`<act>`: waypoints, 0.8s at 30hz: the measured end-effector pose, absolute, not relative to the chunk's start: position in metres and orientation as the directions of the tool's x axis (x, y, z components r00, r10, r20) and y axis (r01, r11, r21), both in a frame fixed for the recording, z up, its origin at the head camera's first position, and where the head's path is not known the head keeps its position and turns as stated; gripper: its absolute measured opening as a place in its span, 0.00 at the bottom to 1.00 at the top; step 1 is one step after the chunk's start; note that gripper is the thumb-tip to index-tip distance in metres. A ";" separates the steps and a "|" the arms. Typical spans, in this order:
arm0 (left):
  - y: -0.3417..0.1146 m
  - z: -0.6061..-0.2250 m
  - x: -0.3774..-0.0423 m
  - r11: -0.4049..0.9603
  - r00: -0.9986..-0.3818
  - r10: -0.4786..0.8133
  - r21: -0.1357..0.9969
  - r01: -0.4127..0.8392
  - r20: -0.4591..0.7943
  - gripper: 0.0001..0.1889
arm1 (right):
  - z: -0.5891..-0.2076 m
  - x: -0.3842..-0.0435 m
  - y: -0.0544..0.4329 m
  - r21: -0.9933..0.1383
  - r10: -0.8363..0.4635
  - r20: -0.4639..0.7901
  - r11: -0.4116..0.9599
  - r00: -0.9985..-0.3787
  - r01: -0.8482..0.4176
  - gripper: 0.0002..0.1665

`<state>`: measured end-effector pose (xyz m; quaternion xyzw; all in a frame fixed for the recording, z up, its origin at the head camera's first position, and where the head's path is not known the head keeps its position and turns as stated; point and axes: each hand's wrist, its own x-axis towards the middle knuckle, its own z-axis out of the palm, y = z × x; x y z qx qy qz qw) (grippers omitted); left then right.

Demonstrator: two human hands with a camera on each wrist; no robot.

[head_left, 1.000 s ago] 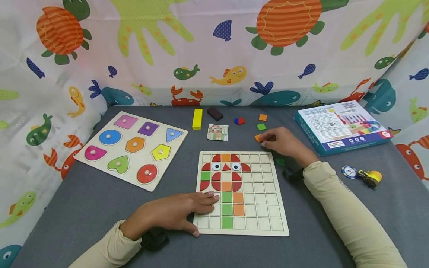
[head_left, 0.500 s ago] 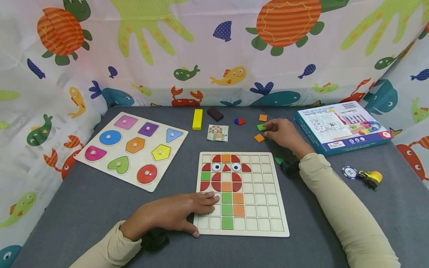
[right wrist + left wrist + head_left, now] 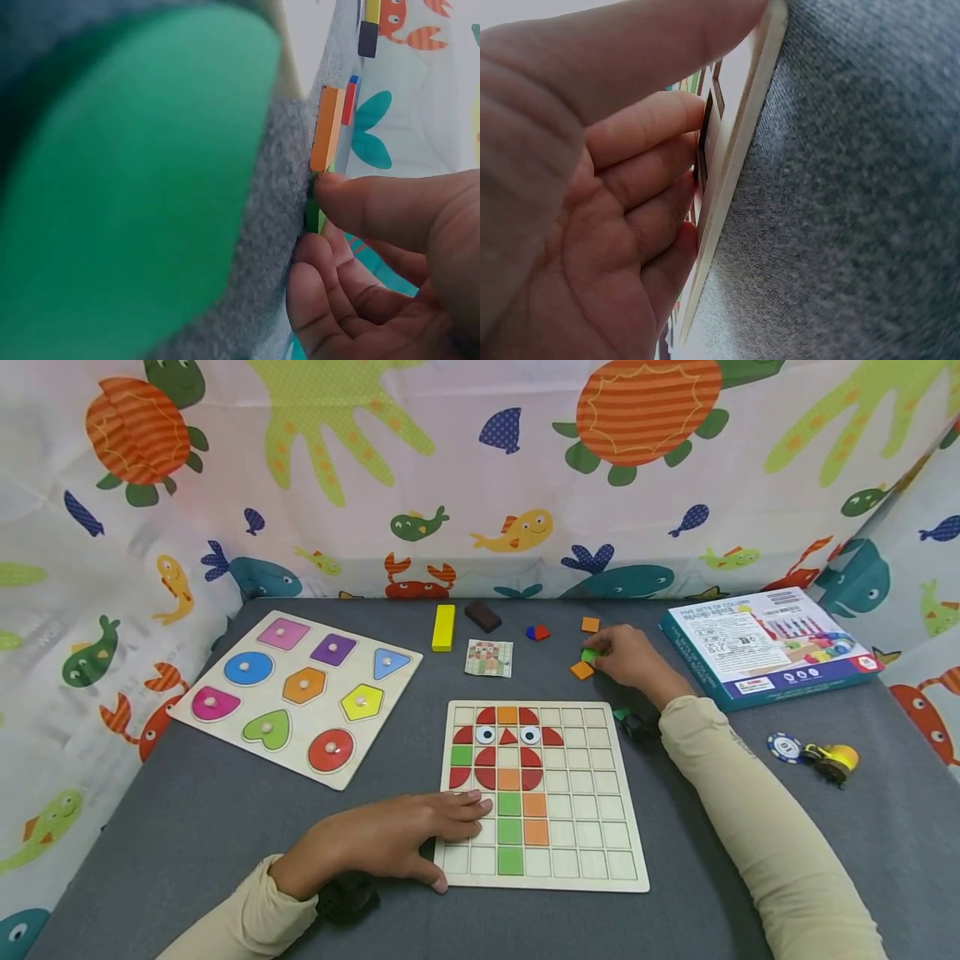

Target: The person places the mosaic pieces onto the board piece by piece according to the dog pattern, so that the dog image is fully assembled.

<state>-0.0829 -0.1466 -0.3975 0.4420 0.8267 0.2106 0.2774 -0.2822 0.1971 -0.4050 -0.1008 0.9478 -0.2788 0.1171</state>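
My right hand [image 3: 637, 662] pinches a small green square tile [image 3: 589, 655] between thumb and fingertips, beyond the grid board's top right corner. In the right wrist view, the green tile [image 3: 312, 214] stands edge-on beside the thumb, next to an orange tile [image 3: 327, 129]. An orange tile [image 3: 581, 671] lies just in front of the fingers, another orange tile [image 3: 590, 624] behind them. My left hand [image 3: 408, 831] rests with extended fingers on the lower left of the wooden grid board [image 3: 592, 863], thumb at its edge. Red, green and orange pieces and two eye pieces form a figure there.
A shape-puzzle board [image 3: 360, 752] lies at left. Behind the grid board are a yellow block [image 3: 443, 628], a dark block [image 3: 482, 616], a picture card [image 3: 489, 658] and small red-blue pieces [image 3: 537, 632]. A box [image 3: 772, 643] and toy [image 3: 831, 762] are at right. Green pieces [image 3: 621, 714] lie near the right wrist.
My right hand has let go of the front orange tile and moved slightly back to the green tile, which has shifted slightly right and nearer. The left hand has stayed in place.
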 end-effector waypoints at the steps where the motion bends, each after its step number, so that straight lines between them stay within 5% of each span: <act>1: -0.147 -0.398 -0.083 0.520 -0.455 0.848 0.595 0.613 -0.272 0.40 | -0.405 -0.282 0.198 -0.546 -0.250 -0.169 0.829 -0.953 -0.121 0.20; 12: -0.146 -0.400 -0.083 0.531 -0.455 0.842 0.597 0.601 -0.290 0.41 | -0.401 -0.268 0.204 -0.560 -0.264 -0.167 0.818 -0.950 -0.129 0.11; 24: -0.146 -0.398 -0.084 0.531 -0.456 0.841 0.598 0.600 -0.289 0.41 | -0.381 -0.232 0.201 -0.556 -0.353 -0.107 0.796 -0.929 -0.239 0.11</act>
